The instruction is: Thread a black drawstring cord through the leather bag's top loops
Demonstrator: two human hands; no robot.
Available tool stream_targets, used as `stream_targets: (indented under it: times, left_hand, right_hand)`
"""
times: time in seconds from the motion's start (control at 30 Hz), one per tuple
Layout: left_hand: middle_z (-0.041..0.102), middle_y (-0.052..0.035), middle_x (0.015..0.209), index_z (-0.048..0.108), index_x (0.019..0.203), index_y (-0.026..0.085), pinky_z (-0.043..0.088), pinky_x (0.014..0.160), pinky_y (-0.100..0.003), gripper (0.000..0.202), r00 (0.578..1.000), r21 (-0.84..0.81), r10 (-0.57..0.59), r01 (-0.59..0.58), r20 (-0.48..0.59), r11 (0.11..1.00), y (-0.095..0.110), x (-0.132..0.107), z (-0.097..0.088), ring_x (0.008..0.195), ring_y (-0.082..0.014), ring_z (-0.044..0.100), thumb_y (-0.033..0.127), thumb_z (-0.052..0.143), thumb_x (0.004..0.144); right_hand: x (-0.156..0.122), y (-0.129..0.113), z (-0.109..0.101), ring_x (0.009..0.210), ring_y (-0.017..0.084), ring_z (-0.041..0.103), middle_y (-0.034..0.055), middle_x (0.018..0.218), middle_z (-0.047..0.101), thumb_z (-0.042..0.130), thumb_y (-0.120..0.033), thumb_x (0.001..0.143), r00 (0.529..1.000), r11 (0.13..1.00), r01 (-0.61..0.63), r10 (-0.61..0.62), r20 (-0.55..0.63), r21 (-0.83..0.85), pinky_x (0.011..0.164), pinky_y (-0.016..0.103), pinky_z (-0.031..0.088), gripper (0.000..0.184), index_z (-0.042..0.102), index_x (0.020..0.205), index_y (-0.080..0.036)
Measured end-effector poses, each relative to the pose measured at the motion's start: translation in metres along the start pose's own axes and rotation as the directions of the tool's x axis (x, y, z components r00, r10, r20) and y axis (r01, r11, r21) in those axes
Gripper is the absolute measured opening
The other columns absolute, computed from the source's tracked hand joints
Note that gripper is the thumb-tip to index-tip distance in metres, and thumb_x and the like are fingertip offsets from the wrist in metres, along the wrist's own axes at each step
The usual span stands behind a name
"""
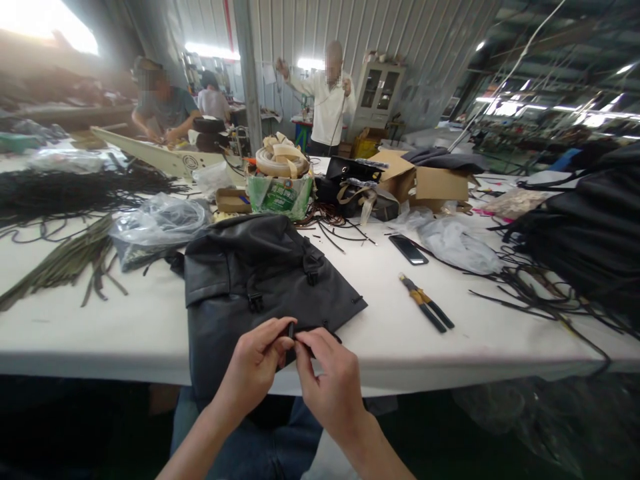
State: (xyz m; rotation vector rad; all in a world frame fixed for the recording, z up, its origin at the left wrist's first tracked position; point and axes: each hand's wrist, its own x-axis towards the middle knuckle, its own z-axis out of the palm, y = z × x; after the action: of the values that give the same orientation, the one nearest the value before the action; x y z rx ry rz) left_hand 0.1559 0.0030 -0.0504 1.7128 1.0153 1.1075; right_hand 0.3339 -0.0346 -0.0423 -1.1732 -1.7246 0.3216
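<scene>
A black backpack (225, 253) lies on the table in front of me, its lower part hanging over the near edge. Two black side-release buckles show on it, one a buckle (255, 303) near its middle. Over its near edge, my left hand (257, 360) pinches a small black piece (291, 329) between thumb and forefinger; its exact kind is too small to tell. My right hand (330, 373) meets it from the right, fingertips closed against the lower end of the piece. What lies between those right fingertips is hidden.
Pliers (425, 303) and a phone (409, 249) lie on the right. Black cords and more black bags (590, 233) crowd the far right. Dark green strips (65, 260) and a plastic bag (160, 223) are left; a green tub (280, 195) stands behind. Several people work beyond.
</scene>
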Motion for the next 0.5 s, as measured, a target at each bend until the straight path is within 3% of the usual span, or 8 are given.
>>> stream_targets:
  times: [0.3, 0.5]
  left_hand:
    - [0.064, 0.0012, 0.084, 0.076, 0.133, 0.025, 0.050, 0.062, -0.020, 0.028, 1.000, -0.001, 0.005, -0.005, -0.021, 1.000, -0.0018, -0.0062, -0.0006, 0.067, -0.0109, 0.061, 0.032, 0.060, 0.111]
    - [0.079, -0.0028, 0.104, 0.080, 0.128, 0.029, 0.059, 0.083, -0.021, 0.025, 0.997, 0.073, 0.065, -0.061, -0.049, 0.995, -0.0016, -0.0051, -0.0032, 0.093, -0.0153, 0.075, 0.031, 0.064, 0.110]
  right_hand:
    - [0.0017, -0.0001, 0.0029, 0.085, 0.019, 0.074, 0.0047, 0.095, 0.075, 0.062, -0.009, 0.105, 0.998, 0.998, 0.050, -0.051, -0.033, -0.036, 0.079, 0.030, 0.057, 0.017, 0.073, 0.110, -0.021]
    - [0.0035, 0.0026, 0.0007, 0.087, 0.018, 0.077, 0.0037, 0.100, 0.080, 0.067, -0.013, 0.107, 0.999, 0.999, 0.035, -0.034, -0.030, 0.018, 0.081, 0.028, 0.061, 0.016, 0.078, 0.111, -0.024]
